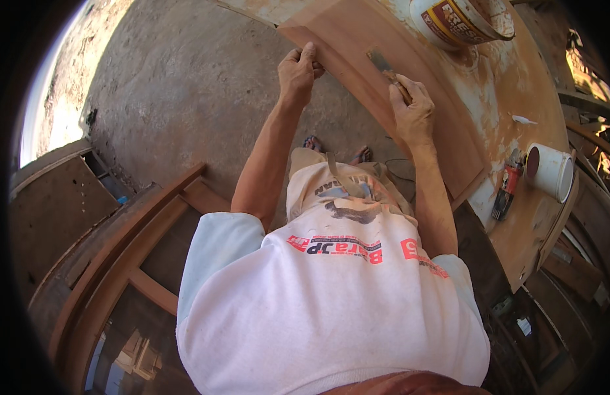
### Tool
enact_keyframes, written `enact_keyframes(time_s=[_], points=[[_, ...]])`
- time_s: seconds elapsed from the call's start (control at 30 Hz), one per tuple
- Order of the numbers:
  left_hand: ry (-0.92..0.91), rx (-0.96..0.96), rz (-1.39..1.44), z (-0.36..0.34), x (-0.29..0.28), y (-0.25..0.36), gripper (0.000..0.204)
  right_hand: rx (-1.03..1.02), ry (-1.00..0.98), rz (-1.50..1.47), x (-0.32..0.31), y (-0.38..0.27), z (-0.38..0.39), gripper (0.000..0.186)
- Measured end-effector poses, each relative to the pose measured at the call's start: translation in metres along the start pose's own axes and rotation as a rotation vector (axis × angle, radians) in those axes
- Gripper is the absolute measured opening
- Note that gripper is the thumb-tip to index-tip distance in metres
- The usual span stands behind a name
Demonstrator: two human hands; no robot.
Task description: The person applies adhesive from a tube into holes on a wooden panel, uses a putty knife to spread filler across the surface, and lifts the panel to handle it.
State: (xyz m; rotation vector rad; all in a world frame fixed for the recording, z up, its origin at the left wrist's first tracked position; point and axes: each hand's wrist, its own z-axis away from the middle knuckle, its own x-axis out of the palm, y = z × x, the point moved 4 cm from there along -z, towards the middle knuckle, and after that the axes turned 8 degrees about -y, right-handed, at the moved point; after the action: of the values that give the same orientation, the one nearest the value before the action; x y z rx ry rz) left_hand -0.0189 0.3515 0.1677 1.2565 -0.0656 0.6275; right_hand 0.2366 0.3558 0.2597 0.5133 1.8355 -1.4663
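A long reddish-brown wooden panel (pixel 443 125) lies across the work table (pixel 535 79). At its near left edge my left hand (pixel 297 78) is closed, thumb on top and fingers curled at the rim. My right hand (pixel 414 110) grips the handle of a putty knife (pixel 380 60), fingers wrapped round it. The knife's flat blade points away to the upper left, over the panel's face. Whether the blade touches the wood I cannot tell.
An open putty bucket (pixel 450 25) stands at the table's far side. A red and black power tool (pixel 508 184) and a tipped white tub (pixel 549 172) lie to the right, near a small white piece (pixel 524 120). A wooden frame (pixel 130 263) leans at my left.
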Motion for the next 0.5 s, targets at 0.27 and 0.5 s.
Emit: enact_keyframes(time_s=[0.27, 0.5], points=[[0.003, -0.040, 0.062, 0.001, -0.006, 0.000, 0.051, 0.039, 0.091, -0.030, -0.018, 0.011, 0.013, 0.027], [-0.025, -0.059, -0.070, 0.002, -0.001, 0.005, 0.045, 0.047, 0.142, 0.014, -0.031, 0.030, 0.020, 0.026]])
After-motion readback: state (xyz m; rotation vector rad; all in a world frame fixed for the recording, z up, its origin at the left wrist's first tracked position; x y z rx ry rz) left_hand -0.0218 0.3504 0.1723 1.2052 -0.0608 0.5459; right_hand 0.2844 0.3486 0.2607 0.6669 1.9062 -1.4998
